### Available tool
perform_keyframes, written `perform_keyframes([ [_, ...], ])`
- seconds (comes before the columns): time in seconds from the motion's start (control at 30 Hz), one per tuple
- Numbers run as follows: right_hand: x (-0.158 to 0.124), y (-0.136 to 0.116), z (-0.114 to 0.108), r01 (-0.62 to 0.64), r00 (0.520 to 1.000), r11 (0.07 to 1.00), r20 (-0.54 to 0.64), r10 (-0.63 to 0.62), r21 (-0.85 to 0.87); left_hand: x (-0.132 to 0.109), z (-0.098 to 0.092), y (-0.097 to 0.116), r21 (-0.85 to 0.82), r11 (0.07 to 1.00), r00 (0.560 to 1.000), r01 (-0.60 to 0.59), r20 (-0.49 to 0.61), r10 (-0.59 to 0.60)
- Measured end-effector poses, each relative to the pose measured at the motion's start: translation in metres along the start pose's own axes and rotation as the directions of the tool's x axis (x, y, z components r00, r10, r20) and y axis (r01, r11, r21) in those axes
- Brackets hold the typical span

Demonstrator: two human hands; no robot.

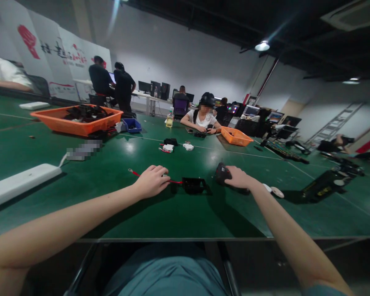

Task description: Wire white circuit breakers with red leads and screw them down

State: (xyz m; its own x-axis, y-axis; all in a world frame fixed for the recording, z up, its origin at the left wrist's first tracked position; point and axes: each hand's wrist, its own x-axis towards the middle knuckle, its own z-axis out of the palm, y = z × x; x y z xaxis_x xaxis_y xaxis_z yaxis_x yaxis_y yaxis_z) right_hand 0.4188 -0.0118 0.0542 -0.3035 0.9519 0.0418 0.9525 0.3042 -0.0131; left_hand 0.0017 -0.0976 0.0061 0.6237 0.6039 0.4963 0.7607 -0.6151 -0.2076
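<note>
Black box [189, 187] on the green bench [179, 222], long side running crosswise; my left hand [154, 180] is nearer, just left, over the red wire [175, 181], pinching or loose, I can't tell from here. Opposite, my right hand [239, 178] has a dark tool [222, 174] in its grip.

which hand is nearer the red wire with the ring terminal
Left. The left hand lies across the red wire, covering its middle. The right hand is farther off, to the right beyond the open black case, on a dark handheld tool.
</note>
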Motion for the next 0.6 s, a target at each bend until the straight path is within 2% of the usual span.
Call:
perform_keyframes([
  [0.07, -0.001, 0.010, 0.003, -0.015, 0.996, 0.999, 0.090, 0.012, 0.032, 0.000, 0.001, 0.001, 0.003, 1.000, 1.000, 0.008, 0.002, -0.008],
  [0.13, 0.001, 0.016, 0.007, -0.015, 0.992, 0.996, 0.128, 0.005, 0.084, 0.000, 0.002, 0.002, 0.006, 1.000, 1.000, 0.019, 0.003, -0.019],
  [0.27, 0.006, 0.023, 0.014, -0.146, 0.972, 0.983, 0.199, 0.121, 0.113, -0.001, 0.003, 0.003, 0.006, 0.999, 0.999, 0.034, 0.000, -0.034],
  [0.37, 0.007, 0.027, 0.018, -0.216, 0.968, 0.970, 0.157, 0.198, 0.109, -0.001, 0.003, 0.002, -0.001, 0.999, 0.999, 0.039, -0.010, -0.039],
  [0.47, 0.000, 0.023, 0.019, -0.223, 0.972, 0.957, 0.120, 0.203, 0.187, -0.001, 0.003, 0.001, -0.003, 0.999, 0.999, 0.046, -0.018, -0.046],
  [0.53, -0.008, 0.014, 0.016, -0.244, 0.970, 0.919, 0.096, 0.225, 0.311, -0.002, 0.003, 0.001, 0.003, 0.999, 0.999, 0.050, -0.017, -0.050],
  [0.6, -0.019, -0.001, 0.008, -0.296, 0.951, 0.800, 0.080, 0.300, 0.521, -0.002, 0.002, 0.002, 0.015, 0.998, 0.999, 0.054, -0.010, -0.054],
])
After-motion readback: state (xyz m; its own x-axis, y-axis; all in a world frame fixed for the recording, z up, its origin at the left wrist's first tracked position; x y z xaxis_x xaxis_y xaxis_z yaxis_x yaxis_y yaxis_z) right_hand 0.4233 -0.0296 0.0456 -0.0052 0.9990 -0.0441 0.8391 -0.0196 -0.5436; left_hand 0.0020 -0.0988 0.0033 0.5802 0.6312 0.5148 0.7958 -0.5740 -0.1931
